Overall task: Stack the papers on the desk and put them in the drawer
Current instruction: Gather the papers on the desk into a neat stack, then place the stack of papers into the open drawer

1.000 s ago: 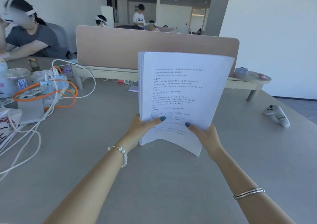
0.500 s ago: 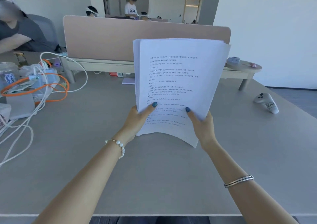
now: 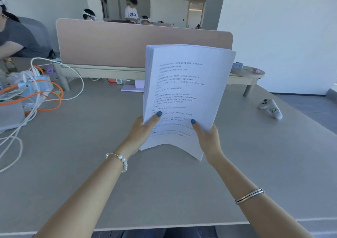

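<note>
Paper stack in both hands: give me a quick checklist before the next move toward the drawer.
1. Left hand grip on paper stack: ok, thumb on front.
2. Right hand grip: ok, thumb on front.
3. Edges squared: not ok, top edges fanned, bottom edge curled.
4. Stack lifted off the desk: cannot tell.
5. Loose sheets left on desk: cannot tell; the stack hides the area behind it.
6. Drawer located: cannot tell, not in view.

papers (image 3: pixel 186 84) above desk (image 3: pixel 164 192), controller (image 3: pixel 270 108) right
</note>
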`<state>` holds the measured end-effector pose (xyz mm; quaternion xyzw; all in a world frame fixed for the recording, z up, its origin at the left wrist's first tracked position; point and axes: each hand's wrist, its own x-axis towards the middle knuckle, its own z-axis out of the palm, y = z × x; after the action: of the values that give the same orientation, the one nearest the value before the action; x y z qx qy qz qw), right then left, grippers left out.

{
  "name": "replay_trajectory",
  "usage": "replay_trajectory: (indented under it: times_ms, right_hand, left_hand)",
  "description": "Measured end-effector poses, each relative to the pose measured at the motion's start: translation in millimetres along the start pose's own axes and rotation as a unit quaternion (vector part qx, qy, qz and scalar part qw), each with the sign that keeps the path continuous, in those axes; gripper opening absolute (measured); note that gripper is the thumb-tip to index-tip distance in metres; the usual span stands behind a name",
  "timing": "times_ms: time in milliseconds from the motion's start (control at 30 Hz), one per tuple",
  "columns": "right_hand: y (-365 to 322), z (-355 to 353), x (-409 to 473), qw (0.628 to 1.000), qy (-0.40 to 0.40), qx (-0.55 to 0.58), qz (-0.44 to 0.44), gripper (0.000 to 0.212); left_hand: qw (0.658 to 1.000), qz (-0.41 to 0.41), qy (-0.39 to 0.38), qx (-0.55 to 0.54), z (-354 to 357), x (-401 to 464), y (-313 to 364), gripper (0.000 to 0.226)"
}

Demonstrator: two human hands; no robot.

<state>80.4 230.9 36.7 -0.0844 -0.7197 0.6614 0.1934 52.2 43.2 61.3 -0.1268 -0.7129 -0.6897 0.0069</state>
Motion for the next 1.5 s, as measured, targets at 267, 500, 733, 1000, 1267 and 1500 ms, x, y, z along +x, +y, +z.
replay_trajectory:
  times_ms: [267, 500, 733, 1000, 1267, 1500]
  right_hand:
    - [-28, -71, -11, 1.000, -0.008, 0.015, 0.010, 0.031]
    - [-47, -183, -54, 1.000, 0.012, -0.023, -0.010, 0.033]
    - [-50, -269, -109, 0.992, 0.090, -0.085, 0.006, 0.032]
    - [-50, -357, -184, 0.982, 0.125, -0.107, 0.096, 0.048]
    - [-44, -448, -270, 0.963, 0.147, -0.103, 0.200, 0.033]
    - [-24, -500, -320, 0.937, 0.173, -0.098, 0.288, 0.045]
  left_hand:
    - [0.998, 0.010, -0.060, -0.030, 34, -9, 22, 0.012]
    - [0.978, -0.046, -0.137, -0.152, 116, -48, 26, 0.015]
    - [0.943, -0.111, -0.228, -0.214, 200, -95, 26, 0.013]
    - [0.912, -0.201, -0.289, -0.212, 276, -166, 12, 0.021]
    - [0.846, -0.273, -0.408, -0.209, 329, -252, -9, 0.012]
    - [0.812, -0.300, -0.460, -0.198, 361, -290, -25, 0.012]
